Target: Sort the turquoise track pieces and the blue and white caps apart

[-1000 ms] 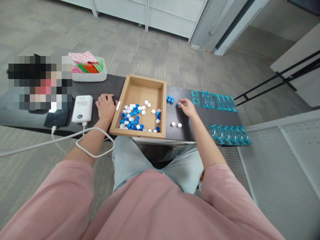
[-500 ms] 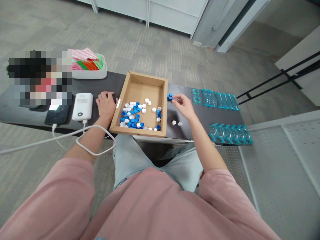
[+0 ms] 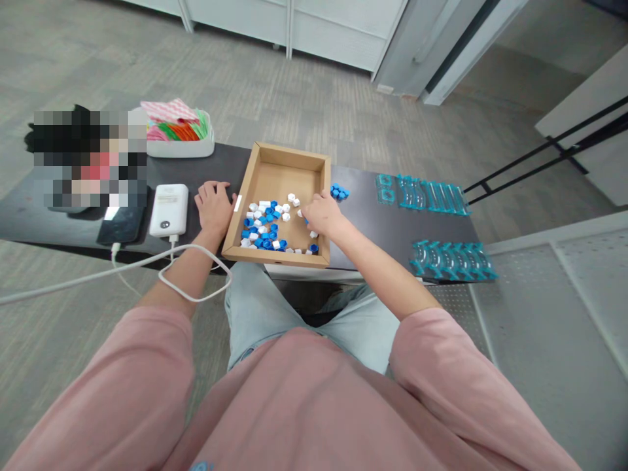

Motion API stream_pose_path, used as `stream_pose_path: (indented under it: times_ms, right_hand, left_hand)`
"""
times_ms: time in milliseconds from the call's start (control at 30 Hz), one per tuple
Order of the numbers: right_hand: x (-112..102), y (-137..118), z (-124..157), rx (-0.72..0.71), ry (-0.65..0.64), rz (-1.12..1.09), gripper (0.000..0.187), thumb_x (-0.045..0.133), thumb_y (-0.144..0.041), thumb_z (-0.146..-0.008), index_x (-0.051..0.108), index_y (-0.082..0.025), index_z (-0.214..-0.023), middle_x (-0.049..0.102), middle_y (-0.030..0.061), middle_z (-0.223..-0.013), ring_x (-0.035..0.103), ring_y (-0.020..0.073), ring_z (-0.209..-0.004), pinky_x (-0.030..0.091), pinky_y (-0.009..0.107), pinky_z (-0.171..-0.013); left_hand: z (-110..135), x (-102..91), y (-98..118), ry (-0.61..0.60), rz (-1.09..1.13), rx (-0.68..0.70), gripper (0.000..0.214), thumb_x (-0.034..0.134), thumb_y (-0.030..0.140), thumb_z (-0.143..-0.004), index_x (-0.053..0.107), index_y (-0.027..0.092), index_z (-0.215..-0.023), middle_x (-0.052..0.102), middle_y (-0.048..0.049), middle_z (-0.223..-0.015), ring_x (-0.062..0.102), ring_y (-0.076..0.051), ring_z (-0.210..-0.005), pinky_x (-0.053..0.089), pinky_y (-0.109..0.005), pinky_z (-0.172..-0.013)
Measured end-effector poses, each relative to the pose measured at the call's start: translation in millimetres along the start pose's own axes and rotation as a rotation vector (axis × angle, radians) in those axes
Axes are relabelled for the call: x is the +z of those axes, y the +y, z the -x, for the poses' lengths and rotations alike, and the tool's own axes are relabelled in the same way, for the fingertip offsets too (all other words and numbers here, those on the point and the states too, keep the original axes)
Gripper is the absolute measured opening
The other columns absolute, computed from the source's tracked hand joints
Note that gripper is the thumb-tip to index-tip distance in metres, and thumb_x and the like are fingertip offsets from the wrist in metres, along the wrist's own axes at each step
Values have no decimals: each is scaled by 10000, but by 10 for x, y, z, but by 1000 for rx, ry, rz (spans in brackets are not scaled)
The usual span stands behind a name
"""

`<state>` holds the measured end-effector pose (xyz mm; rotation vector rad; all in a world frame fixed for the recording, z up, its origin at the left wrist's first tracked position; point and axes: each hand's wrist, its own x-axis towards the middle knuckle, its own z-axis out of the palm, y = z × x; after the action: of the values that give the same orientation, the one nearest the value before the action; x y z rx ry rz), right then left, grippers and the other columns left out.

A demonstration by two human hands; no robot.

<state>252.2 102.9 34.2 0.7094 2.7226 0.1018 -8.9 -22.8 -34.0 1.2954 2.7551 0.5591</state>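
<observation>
An open cardboard box [image 3: 325, 196] holds several white hexagonal pieces [image 3: 286, 216] and several blue hexagonal pieces [image 3: 267, 243], most of them heaped at its near left. My right hand [image 3: 321, 214] reaches over the box's right wall, its fingers bent down among pieces there. The fingertips look drawn together; whatever they grip is hidden or too small to name. My left hand [image 3: 214, 204] lies on the dark table with fingers spread, its thumb side against the box's left wall. A small cluster of blue pieces [image 3: 339, 191] sits just right of the box.
Clear teal-edged plastic parts [image 3: 432, 195] lie in rows at the table's right, with another row [image 3: 452, 260] near the front edge. Left are a white power bank [image 3: 169, 209] with a cable [image 3: 122, 265], a phone [image 3: 122, 222] and a white basket of cloths [image 3: 181, 149].
My right hand has left the blue cluster and moved left into the box. More blue pieces now show in the cluster. My left hand stays beside the box.
</observation>
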Motion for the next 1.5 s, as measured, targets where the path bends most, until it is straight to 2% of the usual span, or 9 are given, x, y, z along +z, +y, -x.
stream_pose_path:
  times_ms: [133, 267, 367, 500, 633, 767, 1133, 1367, 1500]
  right_hand:
    - [-44, 5, 50, -14, 31, -80, 182, 804, -195, -1058, 924, -186, -1194, 926, 187, -1216, 811, 399, -1288, 456, 517, -1166]
    - [42, 267, 183, -49, 237, -454, 232, 791, -342, -1113, 878, -223, -1293, 929, 111, -1170, 839, 335, -1187, 521, 467, -1112]
    - [283, 651, 299, -7, 437, -781, 300, 748, -477, -1131, 831, -244, -1301, 917, 76, -1149, 841, 274, -1045, 585, 426, -1030]
    - [808, 1208, 465, 249, 623, -986, 477, 671, -689, -1108, 768, -252, -1271, 900, 97, -1170, 809, 267, -920, 635, 436, -920]
    - [1296, 1533, 591, 459, 604, -864, 484, 733, -723, -1035, 772, -248, -1120, 876, 156, -1175, 789, 318, -977, 655, 514, -995]
    - [1520, 1600, 531, 530, 573, -736, 429, 712, -644, -1066, 807, -229, -1111, 843, 178, -1064, 783, 379, -1121, 630, 559, -1115]
    - [1444, 1488, -233, 429, 532, -807, 595, 801, -392, -953, 745, -137, -1487, 866, 195, -1209, 750, 444, -1398, 542, 644, -1338]
    - [1489, 1486, -58, 400, 477, -841, 957, 745, -317, -891, 481, -64, -1776, 819, 204, -1269, 746, 433, -1359, 538, 669, -1345]
    - [1507, 1513, 112, 420, 481, -827, 1024, 808, -353, -865, 476, -73, -1792, 673, 283, -1558, 685, 448, -1489, 546, 636, -1348]
  left_hand:
    - [-14, 23, -14, 0, 7, -2, 549, 496, 304, -1093, 681, 141, -1584, 581, -316, -1710, 519, -490, -1619, 418, -651, -1355]
    - [-17, 41, -28, 13, 20, 9, 542, 502, 302, -1091, 688, 157, -1579, 595, -306, -1697, 520, -489, -1606, 424, -653, -1346]
    - [-14, 47, -28, 19, 21, 12, 541, 513, 303, -1089, 689, 156, -1579, 598, -306, -1691, 521, -491, -1594, 425, -658, -1341]
    - [-14, 53, -29, 18, 9, 11, 537, 518, 309, -1098, 687, 160, -1585, 600, -303, -1686, 525, -489, -1582, 426, -656, -1340]
    - [-23, 70, -43, 25, -3, 14, 534, 531, 312, -1104, 690, 157, -1590, 603, -307, -1673, 537, -491, -1569, 438, -660, -1332]
    - [-28, 72, -45, 22, -16, 8, 534, 539, 310, -1103, 690, 165, -1594, 609, -299, -1664, 538, -486, -1569, 448, -646, -1326]
    - [-1, -12, 15, -12, -25, -9, 527, 524, 311, -1107, 696, 175, -1586, 597, -300, -1663, 533, -494, -1567, 440, -659, -1330]
    - [-20, 10, -21, -21, -26, -1, 538, 514, 333, -1113, 687, 184, -1600, 586, -291, -1672, 514, -488, -1570, 430, -647, -1334]
    - [-12, 14, -22, -5, -16, 12, 554, 505, 327, -1095, 697, 179, -1594, 598, -289, -1662, 517, -492, -1556, 425, -653, -1327]
